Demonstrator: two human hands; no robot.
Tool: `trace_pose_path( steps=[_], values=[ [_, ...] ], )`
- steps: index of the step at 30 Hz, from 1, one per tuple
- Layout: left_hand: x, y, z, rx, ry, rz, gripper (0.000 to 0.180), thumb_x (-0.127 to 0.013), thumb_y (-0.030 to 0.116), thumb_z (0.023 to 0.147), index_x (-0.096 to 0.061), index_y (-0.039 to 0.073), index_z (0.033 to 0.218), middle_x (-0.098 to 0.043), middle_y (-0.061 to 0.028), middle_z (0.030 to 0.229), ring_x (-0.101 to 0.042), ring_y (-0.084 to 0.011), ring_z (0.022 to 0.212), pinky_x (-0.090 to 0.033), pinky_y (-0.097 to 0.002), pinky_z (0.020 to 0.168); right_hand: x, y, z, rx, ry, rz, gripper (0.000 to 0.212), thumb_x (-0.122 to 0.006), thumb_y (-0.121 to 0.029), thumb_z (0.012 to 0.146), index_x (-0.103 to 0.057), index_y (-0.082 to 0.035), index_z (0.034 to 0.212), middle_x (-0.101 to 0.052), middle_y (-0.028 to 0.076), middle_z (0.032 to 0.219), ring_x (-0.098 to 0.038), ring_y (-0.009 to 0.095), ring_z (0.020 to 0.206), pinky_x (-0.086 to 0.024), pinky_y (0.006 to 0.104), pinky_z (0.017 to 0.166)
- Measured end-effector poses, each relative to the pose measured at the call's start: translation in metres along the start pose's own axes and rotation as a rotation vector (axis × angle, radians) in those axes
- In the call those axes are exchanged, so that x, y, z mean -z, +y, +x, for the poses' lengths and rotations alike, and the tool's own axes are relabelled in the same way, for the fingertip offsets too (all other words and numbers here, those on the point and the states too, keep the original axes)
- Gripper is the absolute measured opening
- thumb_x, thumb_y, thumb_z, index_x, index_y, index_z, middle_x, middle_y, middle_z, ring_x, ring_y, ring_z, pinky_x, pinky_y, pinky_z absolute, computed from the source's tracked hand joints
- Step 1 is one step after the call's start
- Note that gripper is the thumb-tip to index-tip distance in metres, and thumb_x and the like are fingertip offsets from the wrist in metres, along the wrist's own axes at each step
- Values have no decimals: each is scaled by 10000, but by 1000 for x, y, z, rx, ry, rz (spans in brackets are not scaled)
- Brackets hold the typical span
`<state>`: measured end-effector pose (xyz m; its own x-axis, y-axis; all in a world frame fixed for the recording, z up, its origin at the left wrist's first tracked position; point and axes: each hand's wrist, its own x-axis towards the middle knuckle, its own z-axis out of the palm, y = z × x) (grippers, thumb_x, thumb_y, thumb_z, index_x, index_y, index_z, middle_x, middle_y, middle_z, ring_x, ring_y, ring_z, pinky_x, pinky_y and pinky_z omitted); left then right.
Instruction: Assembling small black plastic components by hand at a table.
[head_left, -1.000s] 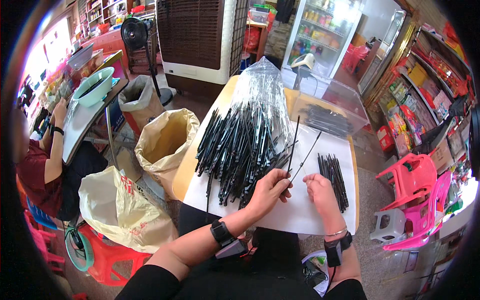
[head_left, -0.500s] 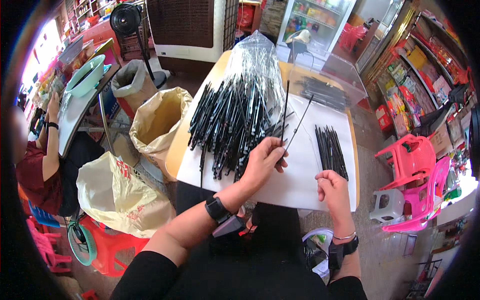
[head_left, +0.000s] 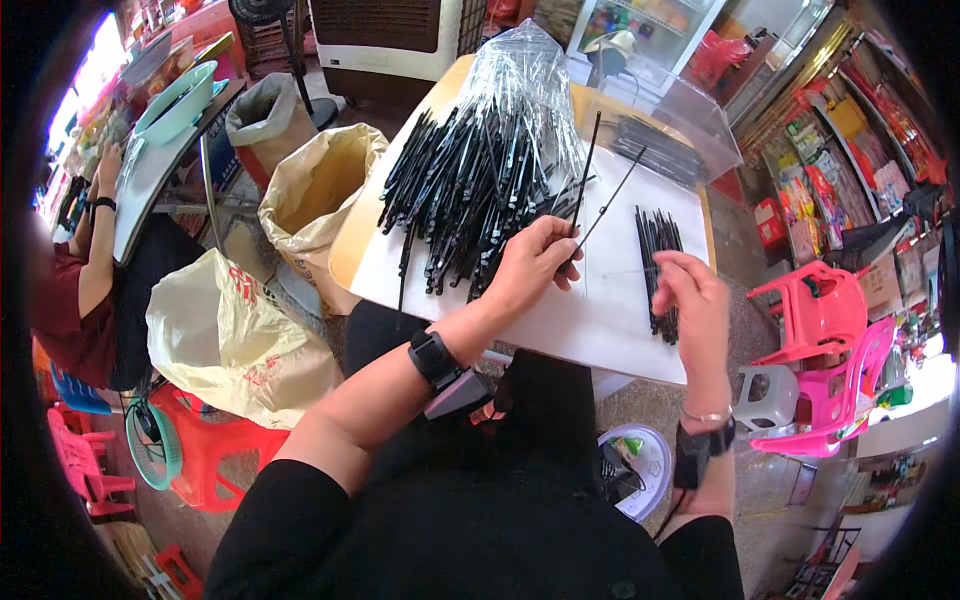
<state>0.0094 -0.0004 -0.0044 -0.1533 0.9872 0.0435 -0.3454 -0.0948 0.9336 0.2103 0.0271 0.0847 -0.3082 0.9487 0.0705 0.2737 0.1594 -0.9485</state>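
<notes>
My left hand [head_left: 540, 262] is closed over the table, pinching two thin black rods [head_left: 612, 200] that stick up from the fingertips and spread apart like a V. One of them has a small bump along it. To the right, my right hand [head_left: 692, 300] has thumb and forefinger pinched together; a faint thin clear strand [head_left: 630, 273] runs to its fingertips from near the left hand. Beside that hand lies a small bundle of black rods [head_left: 655, 240] on the white tabletop [head_left: 560, 335]. A big heap of similar black rods [head_left: 470, 190], partly wrapped in clear plastic [head_left: 520, 70], lies left of my hands.
A clear box [head_left: 690, 125] stands at the table's far right, near more black rods [head_left: 650, 150]. Open sacks [head_left: 320, 190] and a yellowish bag [head_left: 230, 340] are at the left. Pink chairs [head_left: 825, 310] and a grey stool [head_left: 766, 398] stand right. Another person [head_left: 90, 290] sits far left.
My right hand has moved up and to the right, beside the small bundle. The left hand keeps its pinch on the two rods. The whole view has tilted down.
</notes>
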Motion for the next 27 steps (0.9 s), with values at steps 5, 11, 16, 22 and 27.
trace_pose_path(
  steps=[5, 11, 16, 22, 27],
  values=[
    [0, -2, 2, 12, -48, -8, 198, -519, 64, 897, -494, -28, 1070, -596, -89, 880, -612, -150, 712, -518, -265, 589, -25, 49, 38, 45, 31, -98, 167, -523, -85, 860, -607, 39, 932, -591, 57, 723, -580, 108, 638, -499, 243, 596],
    [5, -5, 3, 85, -172, -166, 250, -541, 17, 873, -507, -21, 1118, -586, -88, 946, -631, -181, 807, -556, -299, 716, -45, 53, 58, 91, 136, 361, 214, -493, -49, 867, -490, 37, 1063, -581, 84, 830, -577, 132, 693, -517, 269, 638],
    [4, -8, 4, 102, -182, -221, 291, -534, -28, 862, -493, -16, 1149, -568, -83, 960, -641, -201, 863, -551, -309, 778, -57, 60, 63, 81, 91, 674, 225, -501, -52, 882, -478, 21, 1093, -572, 72, 807, -559, 131, 684, -509, 275, 630],
    [2, -5, 4, 86, -185, -187, 298, -523, -38, 863, -482, -27, 1158, -569, -94, 946, -648, -209, 869, -548, -303, 787, -60, 68, 61, 53, -38, 727, 216, -515, -65, 889, -490, 14, 1089, -560, 57, 789, -540, 116, 670, -486, 262, 605],
    [-1, 3, 3, 109, -191, -189, 294, -516, -46, 862, -485, -36, 1154, -570, -101, 957, -648, -211, 877, -548, -301, 800, -58, 67, 61, 60, -30, 677, 207, -517, -71, 890, -498, 13, 1078, -554, 47, 785, -531, 106, 660, -476, 256, 607]
  ],
)
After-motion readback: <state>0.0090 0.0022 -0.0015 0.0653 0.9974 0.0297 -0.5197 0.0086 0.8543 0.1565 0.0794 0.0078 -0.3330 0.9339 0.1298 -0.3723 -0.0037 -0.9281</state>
